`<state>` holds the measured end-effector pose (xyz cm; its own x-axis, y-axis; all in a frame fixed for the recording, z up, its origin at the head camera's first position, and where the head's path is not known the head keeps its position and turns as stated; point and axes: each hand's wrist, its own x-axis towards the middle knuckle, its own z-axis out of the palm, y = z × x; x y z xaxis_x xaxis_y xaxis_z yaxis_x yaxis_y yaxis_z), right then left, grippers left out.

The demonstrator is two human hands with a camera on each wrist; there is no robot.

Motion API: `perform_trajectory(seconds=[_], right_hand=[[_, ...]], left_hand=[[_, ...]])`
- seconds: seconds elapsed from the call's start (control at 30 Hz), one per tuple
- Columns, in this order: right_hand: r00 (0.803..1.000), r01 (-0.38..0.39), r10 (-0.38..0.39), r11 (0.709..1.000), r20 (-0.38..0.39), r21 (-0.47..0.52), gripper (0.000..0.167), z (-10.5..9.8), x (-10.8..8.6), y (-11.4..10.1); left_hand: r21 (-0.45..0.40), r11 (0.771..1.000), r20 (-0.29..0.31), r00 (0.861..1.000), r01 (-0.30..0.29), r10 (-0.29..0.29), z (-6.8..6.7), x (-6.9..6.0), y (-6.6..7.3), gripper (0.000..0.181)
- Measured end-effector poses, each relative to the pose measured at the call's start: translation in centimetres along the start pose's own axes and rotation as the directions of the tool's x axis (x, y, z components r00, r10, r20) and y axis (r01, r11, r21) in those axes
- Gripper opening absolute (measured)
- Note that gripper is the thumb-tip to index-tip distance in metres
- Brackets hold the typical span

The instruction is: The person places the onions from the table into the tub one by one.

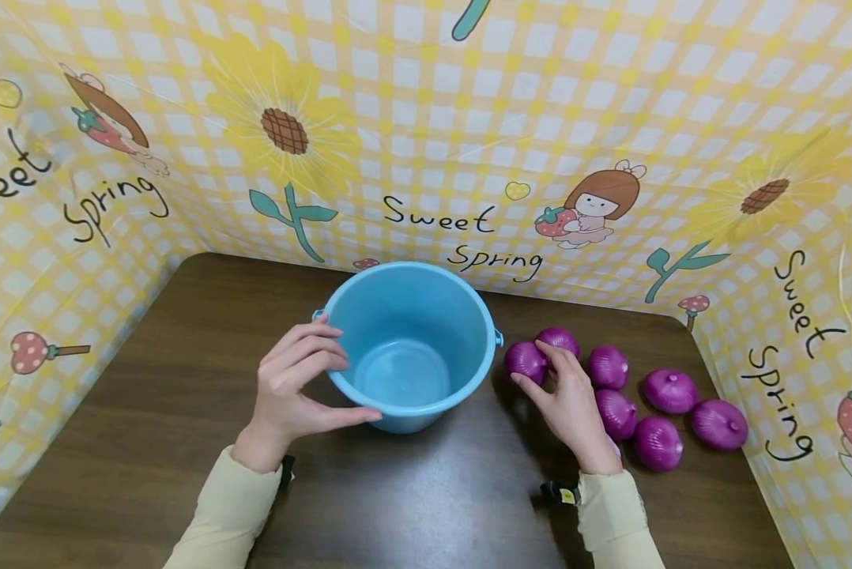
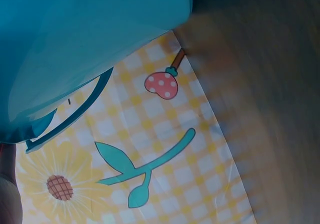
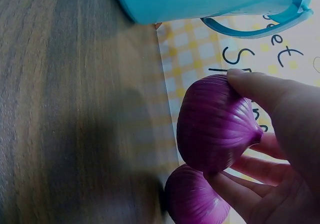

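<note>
A light blue bucket (image 1: 410,407) stands upright on the table, and nothing shows inside it. My left hand (image 1: 301,387) holds its left rim, the fingers over the edge and the thumb along the front. In the left wrist view the bucket's side (image 2: 100,29) fills the upper left, while most of that hand is out of frame. Right of the bucket, my right hand (image 1: 568,399) pinches a purple onion (image 1: 525,362) between thumb and fingers. The right wrist view shows this onion (image 3: 215,124) close up, with a second onion (image 3: 192,196) beyond it.
Several more purple onions (image 1: 671,390) lie around and right of my right hand on the dark wooden table (image 1: 134,403). A yellow checked cloth (image 1: 426,158) with printed flowers and lettering walls in the back and both sides. The bucket's handle (image 3: 250,33) hangs at its far side.
</note>
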<state>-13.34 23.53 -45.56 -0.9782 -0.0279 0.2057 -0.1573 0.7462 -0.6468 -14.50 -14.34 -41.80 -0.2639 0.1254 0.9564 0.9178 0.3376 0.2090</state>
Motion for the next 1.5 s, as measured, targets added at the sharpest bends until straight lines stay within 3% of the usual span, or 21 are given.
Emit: perform_trajectory(seconds=[0.83, 1.5], right_hand=[[0.999, 0.008, -0.007, 1.000, -0.049, 0.027, 0.062, -1.2, 0.2, -0.1], [0.992, 0.010, -0.006, 0.999, -0.126, 0.032, 0.068, -3.1, 0.7, -1.5]], left_hand=[[-0.109, 0.993, 0.001, 0.999, -0.050, 0.050, 1.4, 0.4, 2.8, 0.059], [-0.195, 0.981, 0.121, 0.992, -0.004, 0.028, 0.9, 1.0, 3.4, 0.053]])
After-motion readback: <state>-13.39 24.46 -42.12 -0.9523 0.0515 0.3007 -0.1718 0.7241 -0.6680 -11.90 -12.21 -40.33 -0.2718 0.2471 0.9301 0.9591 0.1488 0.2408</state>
